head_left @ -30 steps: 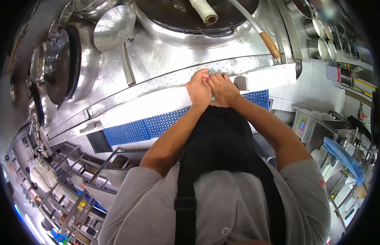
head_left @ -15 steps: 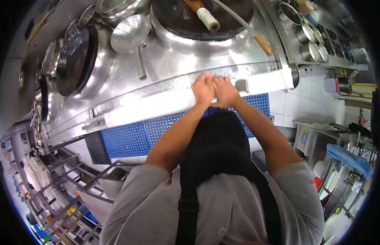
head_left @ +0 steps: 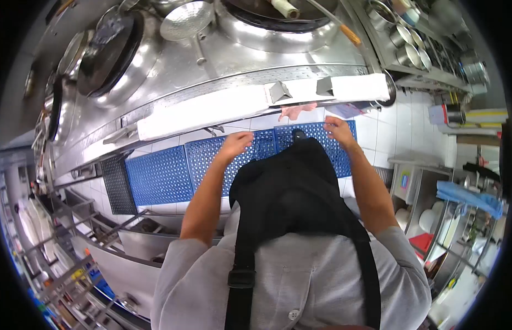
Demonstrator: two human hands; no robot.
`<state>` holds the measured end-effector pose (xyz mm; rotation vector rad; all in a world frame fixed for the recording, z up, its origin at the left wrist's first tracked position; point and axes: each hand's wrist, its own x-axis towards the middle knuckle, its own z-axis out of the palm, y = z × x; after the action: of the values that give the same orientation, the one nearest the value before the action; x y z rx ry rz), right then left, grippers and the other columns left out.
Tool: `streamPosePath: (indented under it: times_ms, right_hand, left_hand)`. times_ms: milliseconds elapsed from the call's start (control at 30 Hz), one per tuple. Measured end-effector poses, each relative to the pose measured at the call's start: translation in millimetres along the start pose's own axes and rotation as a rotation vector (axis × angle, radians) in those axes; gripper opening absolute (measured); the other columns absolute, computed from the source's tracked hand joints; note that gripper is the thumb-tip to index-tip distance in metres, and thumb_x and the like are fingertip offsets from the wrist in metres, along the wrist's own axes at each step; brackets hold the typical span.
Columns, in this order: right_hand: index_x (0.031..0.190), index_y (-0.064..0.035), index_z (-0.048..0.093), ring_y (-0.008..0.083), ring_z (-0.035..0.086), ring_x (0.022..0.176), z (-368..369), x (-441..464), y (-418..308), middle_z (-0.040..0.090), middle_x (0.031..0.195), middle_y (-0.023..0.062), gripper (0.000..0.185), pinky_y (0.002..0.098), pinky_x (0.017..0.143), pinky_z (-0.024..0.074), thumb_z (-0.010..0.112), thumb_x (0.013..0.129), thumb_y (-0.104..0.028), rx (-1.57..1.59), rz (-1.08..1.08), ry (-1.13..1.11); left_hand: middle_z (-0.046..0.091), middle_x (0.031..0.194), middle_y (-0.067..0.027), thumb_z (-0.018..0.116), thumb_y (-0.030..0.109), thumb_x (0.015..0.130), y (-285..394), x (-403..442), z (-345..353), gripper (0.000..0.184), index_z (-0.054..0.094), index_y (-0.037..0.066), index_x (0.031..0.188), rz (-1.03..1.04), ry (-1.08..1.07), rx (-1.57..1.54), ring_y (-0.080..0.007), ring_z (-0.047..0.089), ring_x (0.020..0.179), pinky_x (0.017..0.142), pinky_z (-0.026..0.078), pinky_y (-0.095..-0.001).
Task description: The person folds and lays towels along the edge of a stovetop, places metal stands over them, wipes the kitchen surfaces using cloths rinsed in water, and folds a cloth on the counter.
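Observation:
My left hand point(head_left: 237, 144) hangs over the blue perforated floor mat point(head_left: 212, 165), fingers loosely bent, with nothing visible in it. To the right, my right hand point(head_left: 338, 131) is raised with its fingers apart, also without a visible object. Both are clear of the long white-covered strip point(head_left: 201, 111) along the steel range's front edge. On that strip stand two angled metal pieces point(head_left: 279, 92). A pinkish cloth point(head_left: 297, 111) hangs below the edge, between my hands and nearer the right one.
A perforated strainer ladle point(head_left: 187, 21) lies on the steel range top point(head_left: 239, 58). Woks sit in round burners, one dark wok point(head_left: 110, 55) tilted at left. A wooden-handled tool point(head_left: 349, 34) leans at the right burner. Steel pots point(head_left: 410, 55) stand on the right-hand shelf.
My hands were together on the white strip; now they are separated and drawn back from it. A second metal piece and the pinkish cloth have come into sight. The view has shifted.

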<state>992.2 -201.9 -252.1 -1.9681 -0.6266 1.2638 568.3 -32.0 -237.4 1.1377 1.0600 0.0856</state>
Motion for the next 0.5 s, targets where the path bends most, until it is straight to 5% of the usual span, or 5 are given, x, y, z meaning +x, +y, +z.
streamPosePath:
  times_ms: [133, 200, 300, 400, 500]
  right_hand:
    - [0.144, -0.0096, 0.050, 0.0190, 0.050, 0.127, 60.2, 33.0, -35.7, 0.052, 0.147, 0.0050, 0.068, 0.0399, 0.085, 0.0507, 0.082, 0.084, -0.013, 0.205, 0.031, -0.073]
    - [0.130, -0.0038, 0.060, 0.0192, 0.061, 0.111, 75.9, 70.0, -17.6, 0.065, 0.129, 0.0071, 0.052, 0.0375, 0.086, 0.0518, 0.081, 0.084, -0.013, 0.179, -0.017, -0.096]
    - [0.112, 0.0027, 0.068, 0.0182, 0.069, 0.083, 75.2, 73.6, 5.3, 0.075, 0.097, 0.0061, 0.034, 0.0332, 0.079, 0.0534, 0.081, 0.085, -0.014, -0.111, -0.258, -0.177]
    - [0.091, 0.0028, 0.070, 0.0237, 0.068, 0.074, 58.9, 81.4, 53.2, 0.071, 0.081, 0.0193, 0.031, 0.0398, 0.071, 0.0528, 0.075, 0.090, -0.028, -0.551, -0.213, -0.218]
    - [0.081, 0.0023, 0.068, 0.0179, 0.054, 0.062, 54.1, 79.3, 71.3, 0.063, 0.066, 0.0127, 0.041, 0.0396, 0.060, 0.0445, 0.075, 0.092, -0.036, -0.551, -0.270, -0.301]
  left_hand:
    - [0.066, 0.126, -0.0085, 0.069, 0.031, 0.099, 15.8, 68.6, 108.9, 0.056, 0.051, 0.007, 0.146, -0.006, 0.146, -0.337, -0.0230, 0.064, 0.111, 0.090, 0.053, -0.0368]
    - [0.066, 0.124, -0.0112, 0.070, 0.033, 0.099, 28.8, 94.5, 143.6, 0.051, 0.057, 0.005, 0.139, 0.161, 0.161, -0.401, -0.0231, 0.063, 0.110, 0.093, 0.051, -0.0402]
    - [0.068, 0.119, -0.0257, 0.065, 0.039, 0.100, -26.3, 145.5, 170.6, 0.045, 0.069, -0.001, 0.119, 0.414, 0.364, 0.290, -0.0380, 0.065, 0.110, 0.098, 0.049, -0.0442]
    - [0.068, 0.117, -0.0269, 0.063, 0.046, 0.098, -96.4, 162.3, 196.6, 0.050, 0.069, 0.002, 0.120, 0.407, 0.503, 0.420, -0.0465, 0.064, 0.107, 0.098, 0.049, -0.0515]
    - [0.066, 0.123, -0.0259, 0.057, 0.046, 0.101, -99.2, 139.0, 221.7, 0.047, 0.070, 0.005, 0.121, 0.230, 0.530, 0.360, -0.0462, 0.060, 0.117, 0.098, 0.048, -0.0547]
